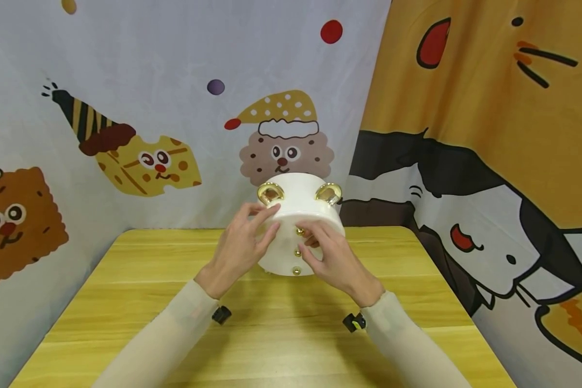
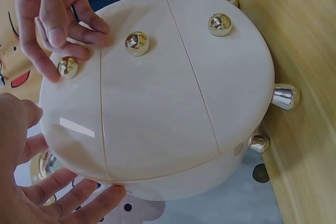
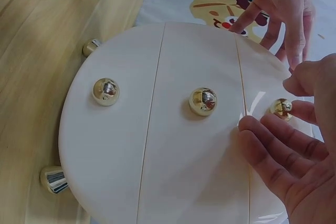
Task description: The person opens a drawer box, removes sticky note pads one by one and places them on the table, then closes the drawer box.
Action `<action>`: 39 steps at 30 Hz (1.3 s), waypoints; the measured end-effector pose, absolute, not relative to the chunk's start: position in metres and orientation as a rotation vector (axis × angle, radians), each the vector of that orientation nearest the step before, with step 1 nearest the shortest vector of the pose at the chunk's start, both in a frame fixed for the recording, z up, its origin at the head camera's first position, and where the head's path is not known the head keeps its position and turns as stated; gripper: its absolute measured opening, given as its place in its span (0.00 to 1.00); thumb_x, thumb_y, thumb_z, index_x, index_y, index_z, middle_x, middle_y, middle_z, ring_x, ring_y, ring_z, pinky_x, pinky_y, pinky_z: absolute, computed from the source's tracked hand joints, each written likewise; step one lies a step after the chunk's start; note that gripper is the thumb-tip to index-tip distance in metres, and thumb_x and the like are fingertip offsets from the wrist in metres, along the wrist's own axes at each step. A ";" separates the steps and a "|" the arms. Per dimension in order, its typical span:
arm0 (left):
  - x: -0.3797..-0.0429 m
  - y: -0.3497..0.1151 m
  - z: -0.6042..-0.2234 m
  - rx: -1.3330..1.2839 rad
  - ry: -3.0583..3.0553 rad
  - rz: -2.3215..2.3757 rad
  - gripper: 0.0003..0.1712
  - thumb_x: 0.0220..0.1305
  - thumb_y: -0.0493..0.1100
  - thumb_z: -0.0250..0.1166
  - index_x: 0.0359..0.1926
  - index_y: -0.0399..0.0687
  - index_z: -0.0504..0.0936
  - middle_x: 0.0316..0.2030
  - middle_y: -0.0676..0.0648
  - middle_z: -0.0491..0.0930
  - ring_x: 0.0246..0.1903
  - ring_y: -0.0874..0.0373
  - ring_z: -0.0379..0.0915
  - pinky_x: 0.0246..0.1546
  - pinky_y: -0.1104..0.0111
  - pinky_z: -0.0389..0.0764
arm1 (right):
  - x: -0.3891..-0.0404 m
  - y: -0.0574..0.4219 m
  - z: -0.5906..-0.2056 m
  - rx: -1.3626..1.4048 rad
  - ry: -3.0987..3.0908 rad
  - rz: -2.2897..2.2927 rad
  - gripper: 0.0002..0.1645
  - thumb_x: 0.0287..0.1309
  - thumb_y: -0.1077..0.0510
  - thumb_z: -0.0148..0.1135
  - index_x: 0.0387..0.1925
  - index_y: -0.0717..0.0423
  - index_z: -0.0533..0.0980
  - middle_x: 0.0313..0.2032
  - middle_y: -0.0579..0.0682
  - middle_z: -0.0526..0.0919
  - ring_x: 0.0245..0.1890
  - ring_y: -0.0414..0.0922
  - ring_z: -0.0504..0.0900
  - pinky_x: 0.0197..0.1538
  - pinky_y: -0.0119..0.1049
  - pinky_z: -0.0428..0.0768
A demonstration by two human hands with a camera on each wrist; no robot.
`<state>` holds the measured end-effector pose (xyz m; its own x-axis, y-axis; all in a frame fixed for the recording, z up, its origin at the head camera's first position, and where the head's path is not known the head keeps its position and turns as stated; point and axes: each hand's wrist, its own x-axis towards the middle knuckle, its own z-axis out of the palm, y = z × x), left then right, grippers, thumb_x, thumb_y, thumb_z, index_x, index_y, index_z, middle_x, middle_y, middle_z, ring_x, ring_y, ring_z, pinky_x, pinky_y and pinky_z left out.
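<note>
A white, drum-shaped box [image 1: 276,253] with three gold ball knobs [image 2: 137,43] stands with its round front facing me, and two thin seams divide that front. My left hand [image 1: 240,237] is at its upper left, fingers spread along the front's curved rim, as the left wrist view shows. My right hand [image 1: 332,253] is at the upper part of the front. Its index fingertip is right at the top knob [image 3: 282,108], with the middle fingertip on the knob's other side. In the right wrist view the right thumb stands apart from that knob.
Gold ear-like rings [image 1: 328,193] rise from the top of the box, and gold feet [image 2: 286,96] support it on the wood-grain table [image 1: 165,280]. Behind the table hangs a cartoon-printed cloth [image 1: 174,81], with an orange printed cloth [image 1: 465,108] on the right.
</note>
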<state>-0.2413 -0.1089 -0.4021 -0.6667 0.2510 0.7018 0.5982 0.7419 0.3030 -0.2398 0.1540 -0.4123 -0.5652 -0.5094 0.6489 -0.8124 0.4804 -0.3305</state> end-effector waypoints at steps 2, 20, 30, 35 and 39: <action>-0.241 -0.109 -0.402 -0.633 -2.288 -0.696 0.25 0.86 0.49 0.73 0.77 0.53 0.87 0.61 0.36 0.84 0.49 0.46 0.89 0.39 0.59 0.94 | -0.241 0.153 -0.413 1.097 -2.241 0.852 0.27 0.77 0.66 0.75 0.72 0.63 0.81 0.52 0.57 0.89 0.47 0.49 0.94 0.52 0.38 0.96; -0.240 -0.106 -0.399 -0.615 -2.270 -0.697 0.23 0.85 0.48 0.73 0.75 0.53 0.89 0.58 0.37 0.86 0.46 0.46 0.90 0.37 0.60 0.94 | -0.249 0.151 -0.414 1.089 -2.162 0.841 0.22 0.73 0.69 0.77 0.65 0.64 0.85 0.48 0.55 0.91 0.43 0.46 0.93 0.48 0.36 0.96; -0.242 -0.106 -0.399 -0.602 -2.265 -0.683 0.21 0.86 0.45 0.73 0.73 0.52 0.91 0.53 0.39 0.87 0.42 0.49 0.87 0.35 0.62 0.91 | -0.252 0.146 -0.410 1.063 -2.189 0.853 0.18 0.75 0.67 0.78 0.62 0.63 0.85 0.43 0.55 0.95 0.37 0.44 0.96 0.44 0.33 0.96; -0.243 -0.106 -0.399 -0.592 -2.260 -0.693 0.20 0.86 0.44 0.72 0.72 0.52 0.91 0.51 0.40 0.87 0.39 0.50 0.84 0.34 0.62 0.90 | -0.253 0.144 -0.407 1.034 -2.221 0.893 0.14 0.76 0.66 0.77 0.59 0.61 0.86 0.40 0.54 0.96 0.35 0.44 0.97 0.42 0.32 0.95; -0.243 -0.107 -0.398 -0.585 -2.261 -0.693 0.20 0.86 0.44 0.72 0.72 0.53 0.92 0.49 0.40 0.86 0.37 0.51 0.82 0.33 0.63 0.88 | -0.254 0.143 -0.407 1.006 -2.229 0.907 0.12 0.77 0.65 0.76 0.57 0.60 0.87 0.39 0.54 0.97 0.34 0.44 0.97 0.40 0.33 0.95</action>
<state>-0.2428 -0.1065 -0.3984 -0.6597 0.2078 0.7223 0.5769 0.7560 0.3094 -0.2539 0.1428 -0.4073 -0.5844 -0.4367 0.6840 -0.7901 0.4984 -0.3569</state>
